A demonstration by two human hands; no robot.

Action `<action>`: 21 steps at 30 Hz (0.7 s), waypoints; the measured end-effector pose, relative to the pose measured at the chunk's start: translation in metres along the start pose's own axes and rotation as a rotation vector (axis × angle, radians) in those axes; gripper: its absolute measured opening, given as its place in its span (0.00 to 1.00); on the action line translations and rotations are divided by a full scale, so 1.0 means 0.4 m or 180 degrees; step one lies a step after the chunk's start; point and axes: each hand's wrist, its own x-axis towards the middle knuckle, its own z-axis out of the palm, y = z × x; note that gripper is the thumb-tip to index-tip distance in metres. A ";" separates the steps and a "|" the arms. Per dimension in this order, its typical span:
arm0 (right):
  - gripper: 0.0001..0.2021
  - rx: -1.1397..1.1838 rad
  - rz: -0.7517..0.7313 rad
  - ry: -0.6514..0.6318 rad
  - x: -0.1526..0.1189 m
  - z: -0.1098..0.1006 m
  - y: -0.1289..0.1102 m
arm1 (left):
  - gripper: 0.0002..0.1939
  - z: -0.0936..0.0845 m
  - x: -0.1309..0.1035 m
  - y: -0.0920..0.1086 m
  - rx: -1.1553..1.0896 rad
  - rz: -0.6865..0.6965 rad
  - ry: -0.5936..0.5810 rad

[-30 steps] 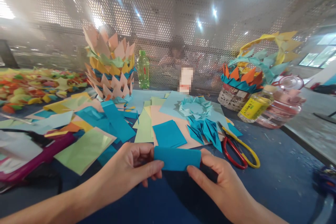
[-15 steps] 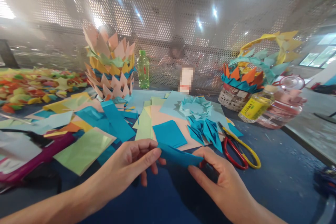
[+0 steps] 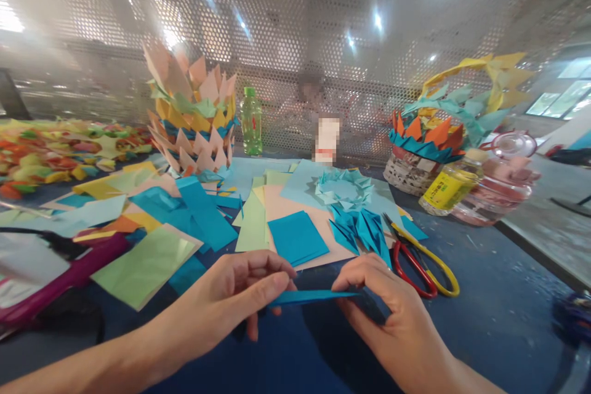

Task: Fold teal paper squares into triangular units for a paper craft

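A folded blue paper (image 3: 311, 297) is seen nearly edge-on, stretched between my two hands above the dark blue tabletop. My left hand (image 3: 252, 289) pinches its left end with thumb and fingers. At its right end, the thumb and fingers of my right hand (image 3: 376, 295) grip it. Just beyond lies a small stack of blue squares (image 3: 299, 237) on pink sheets. Folded blue pointed pieces (image 3: 362, 231) rest behind my right hand, below a light teal ring of folded paper (image 3: 345, 189).
Red and yellow scissors (image 3: 425, 265) lie right of my right hand. A purple glue gun (image 3: 69, 277) and a green sheet (image 3: 148, 265) are at left. Behind stand a layered paper piece (image 3: 194, 117), a green bottle (image 3: 251, 123), a paper basket (image 3: 415, 166) and a yellow-labelled bottle (image 3: 450, 188).
The blue paper has tilted from showing its flat face to nearly edge-on, and its left end is lower. My right hand's fingers have risen slightly along it.
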 end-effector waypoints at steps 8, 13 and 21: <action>0.12 0.0009 -0.0180 0.0059 -0.002 0.002 0.003 | 0.16 0.002 -0.001 -0.012 -0.0192 -0.0145 -0.0280; 0.11 0.0096 -0.0321 -0.0003 -0.001 0.000 -0.007 | 0.15 0.009 -0.006 -0.021 -0.0389 -0.0368 -0.0600; 0.14 0.0305 -0.0064 -0.0049 -0.012 0.009 -0.015 | 0.10 0.020 -0.015 0.002 -0.0395 -0.0584 -0.0980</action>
